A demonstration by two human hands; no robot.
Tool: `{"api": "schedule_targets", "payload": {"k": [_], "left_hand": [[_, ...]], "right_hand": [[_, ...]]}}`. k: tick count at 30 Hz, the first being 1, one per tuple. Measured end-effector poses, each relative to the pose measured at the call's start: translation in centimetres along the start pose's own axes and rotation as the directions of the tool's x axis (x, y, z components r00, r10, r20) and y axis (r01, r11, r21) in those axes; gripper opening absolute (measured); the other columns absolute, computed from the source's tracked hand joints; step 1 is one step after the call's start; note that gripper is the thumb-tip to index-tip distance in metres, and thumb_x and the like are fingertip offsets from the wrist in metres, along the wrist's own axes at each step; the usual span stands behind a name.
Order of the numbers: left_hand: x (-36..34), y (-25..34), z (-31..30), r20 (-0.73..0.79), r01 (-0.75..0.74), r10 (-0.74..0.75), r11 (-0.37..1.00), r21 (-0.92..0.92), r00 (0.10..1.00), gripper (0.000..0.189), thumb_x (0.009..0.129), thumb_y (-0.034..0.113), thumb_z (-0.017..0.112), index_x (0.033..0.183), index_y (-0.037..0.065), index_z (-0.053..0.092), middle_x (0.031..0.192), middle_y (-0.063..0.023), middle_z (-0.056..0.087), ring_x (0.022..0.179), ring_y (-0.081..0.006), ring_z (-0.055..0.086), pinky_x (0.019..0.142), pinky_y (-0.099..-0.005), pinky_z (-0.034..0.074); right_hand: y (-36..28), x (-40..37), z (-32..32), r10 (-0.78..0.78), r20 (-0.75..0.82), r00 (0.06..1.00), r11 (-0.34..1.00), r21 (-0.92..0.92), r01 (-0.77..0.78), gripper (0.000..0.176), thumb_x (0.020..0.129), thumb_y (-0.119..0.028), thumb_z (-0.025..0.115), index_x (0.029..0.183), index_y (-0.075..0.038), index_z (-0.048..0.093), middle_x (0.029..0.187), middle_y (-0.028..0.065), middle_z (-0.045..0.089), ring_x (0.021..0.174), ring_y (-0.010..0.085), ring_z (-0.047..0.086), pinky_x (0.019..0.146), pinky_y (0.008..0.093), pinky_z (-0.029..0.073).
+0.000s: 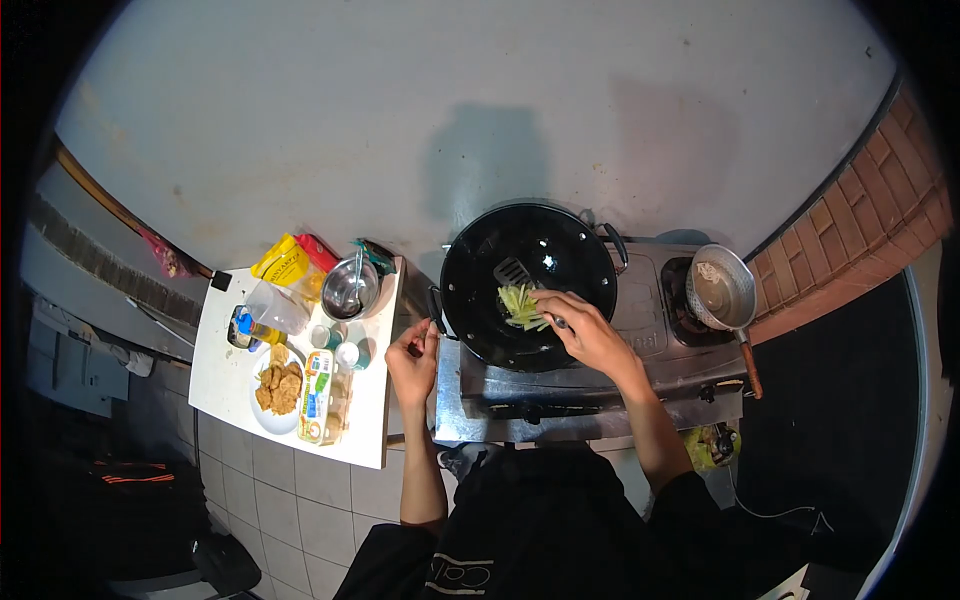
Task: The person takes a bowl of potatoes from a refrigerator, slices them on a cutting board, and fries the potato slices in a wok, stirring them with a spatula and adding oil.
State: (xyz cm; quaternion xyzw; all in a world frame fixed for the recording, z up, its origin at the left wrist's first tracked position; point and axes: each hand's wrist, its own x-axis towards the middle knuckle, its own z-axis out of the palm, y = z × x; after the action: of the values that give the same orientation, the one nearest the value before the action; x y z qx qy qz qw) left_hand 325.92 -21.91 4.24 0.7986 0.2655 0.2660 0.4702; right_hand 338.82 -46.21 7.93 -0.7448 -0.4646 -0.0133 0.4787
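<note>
From my remote seat I saw the right hand (pixel 585 330), its grip closed round the spatula (pixel 513 270), working the pale vegetable strips (pixel 522 305) at the near side of the black wok (pixel 545 245). The left hand (pixel 412 362) pinched the wok's side handle (pixel 436 310). I judged that a hard shove could flick strips out or rock the wok on the stove (pixel 600 400), and hot metal could burn fingers. A crowded white surface (pixel 225 380) stood alongside, with a grey wall behind and a tiled floor below.

Home kitchen — gas stove (pixel 640 330), black wok (pixel 530 270), tiled floor (pixel 290 500) (food-laden side table (pixel 225 385))
</note>
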Motion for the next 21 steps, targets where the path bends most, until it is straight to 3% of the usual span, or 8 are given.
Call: {"api": "schedule_targets", "payload": {"k": [2,6,8,9,12,17,21], "left_hand": [[0.1,-0.4,0.1,-0.026,-0.043,0.042,0.999,-0.002,0.999,0.023,0.085,0.014,0.071,0.099,-0.005,0.070,0.059,0.0042,0.043,0.055,-0.0049,0.037,0.050,-0.0212,0.032],[0.1,0.4,-0.3,-0.032,-0.047,0.046,0.999,-0.007,0.998,0.023,0.085,0.012,0.071,0.099,-0.005,0.069,0.059,0.0040,0.043,0.056,-0.0051,0.037,0.051,-0.0214,0.033],[0.1,0.6,-0.2,-0.021,-0.042,0.043,0.999,0.002,0.999,0.023,0.084,0.012,0.071,0.099,-0.005,0.069,0.059,0.0040,0.044,0.057,-0.0052,0.037,0.052,-0.0213,0.033],[0.1,0.5,-0.1,-0.028,-0.062,0.062,0.998,0.003,0.998,0.022,0.084,0.012,0.071,0.099,-0.005,0.069,0.060,0.0040,0.044,0.057,-0.0051,0.037,0.052,-0.0212,0.033],[0.2,0.4,-0.2,-0.033,-0.075,0.076,0.997,0.009,0.997,0.022,0.084,0.012,0.071,0.100,-0.005,0.069,0.060,0.0041,0.044,0.057,-0.0050,0.037,0.053,-0.0208,0.033],[0.3,0.0,-0.4,-0.029,-0.078,0.078,0.997,-0.008,0.997,0.023,0.085,0.012,0.071,0.100,-0.004,0.069,0.060,0.0043,0.044,0.057,-0.0049,0.037,0.053,-0.0205,0.032],[0.2,0.3,-0.3,-0.029,-0.048,0.049,0.999,0.004,0.998,0.023,0.085,0.012,0.071,0.101,-0.004,0.069,0.061,0.0043,0.044,0.058,-0.0047,0.037,0.053,-0.0206,0.032]], "right_hand": [[-1.1,0.1,-0.6,-0.042,-0.002,0.999,0.997,-0.072,0.042,0.012,0.087,0.002,0.058,0.099,0.004,0.057,0.116,0.0163,0.061,0.100,0.0348,0.060,0.083,0.0371,0.050],[-2.4,0.0,-1.3,0.021,-0.046,0.999,0.997,-0.079,-0.024,0.011,0.087,0.004,0.058,0.098,0.004,0.057,0.113,0.0156,0.063,0.095,0.0286,0.062,0.075,0.0336,0.052],[-2.4,0.0,-0.8,0.147,-0.305,0.941,0.986,0.119,-0.115,0.014,0.084,0.006,0.058,0.098,0.003,0.058,0.108,0.0176,0.064,0.085,0.0300,0.065,0.074,0.0364,0.052],[-0.9,-0.3,0.0,0.220,-0.408,0.886,0.971,0.174,-0.161,0.010,0.087,0.004,0.059,0.096,0.004,0.058,0.098,0.0161,0.067,0.074,0.0218,0.066,0.066,0.0312,0.052],[0.2,-1.0,1.0,0.347,-0.440,0.828,0.920,0.332,-0.209,0.009,0.087,0.004,0.059,0.096,0.004,0.058,0.093,0.0137,0.067,0.071,0.0166,0.066,0.061,0.0274,0.052],[-0.2,-1.9,0.2,0.335,-0.453,0.826,0.939,0.236,-0.251,0.007,0.089,0.002,0.058,0.095,0.004,0.060,0.088,0.0106,0.067,0.068,0.0124,0.065,0.057,0.0238,0.051],[-0.4,-1.7,0.1,0.427,-0.497,0.756,0.894,0.359,-0.269,0.008,0.091,-0.001,0.056,0.096,0.005,0.061,0.081,0.0085,0.067,0.064,0.0112,0.064,0.056,0.0236,0.051]]}}
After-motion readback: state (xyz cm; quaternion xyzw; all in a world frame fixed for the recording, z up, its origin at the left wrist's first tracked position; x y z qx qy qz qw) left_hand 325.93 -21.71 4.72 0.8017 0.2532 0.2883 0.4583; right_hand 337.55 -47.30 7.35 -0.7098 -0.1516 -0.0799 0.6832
